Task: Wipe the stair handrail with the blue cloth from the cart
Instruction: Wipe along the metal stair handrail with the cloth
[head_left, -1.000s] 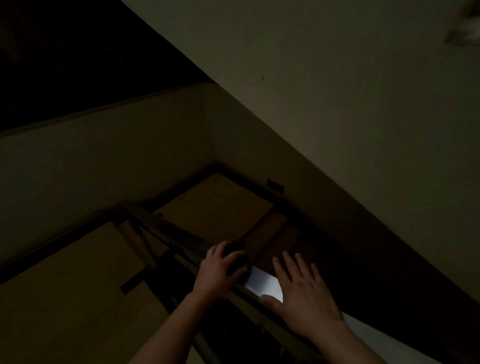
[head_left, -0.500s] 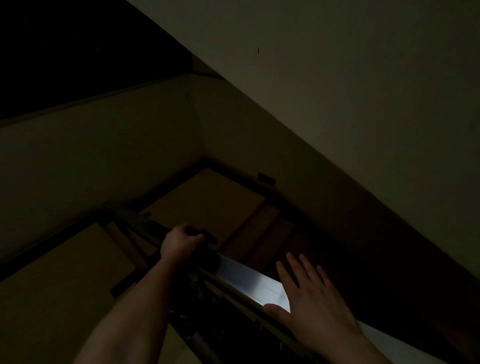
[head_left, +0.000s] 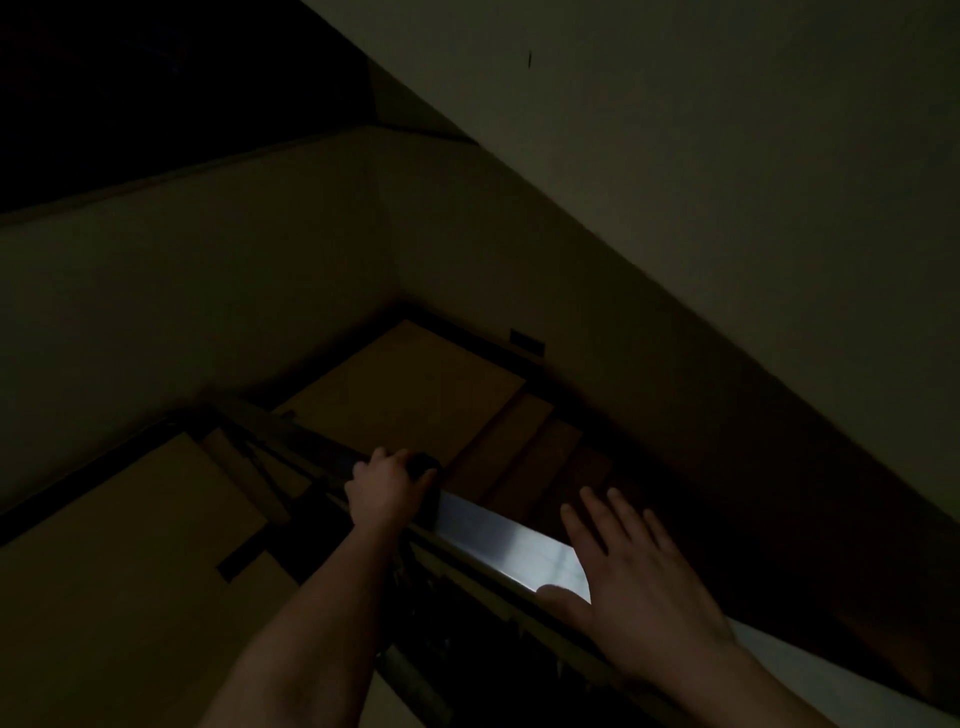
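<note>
So the whole thing comes down to how the handrail (head_left: 498, 540) runs: its long axis goes diagonally, from the lower right of the frame up toward the middle left, sloping down the stairwell away from the person. Only a short shiny stretch in the lower middle catches any light; the rest is pretty murky.

The left hand (head_left: 387, 493) sits further along that line, just left of centre, fist closed over the rail with a dark bunched thing poking out past the knuckles. I'd guess that's the blue cloth (head_left: 423, 465), but it's too dark to tell the colour. The right hand (head_left: 631, 587) is nearer the camera at lower right, open and flat, fingers spread, thumb edge touching the bright strip, holding nothing.

So the hands are well apart along the rail, with bare metal between them. My read: the cloth hand is the one positioned to work, and any stroke has to follow that diagonal, either further down-left or back toward the flat hand.
</note>
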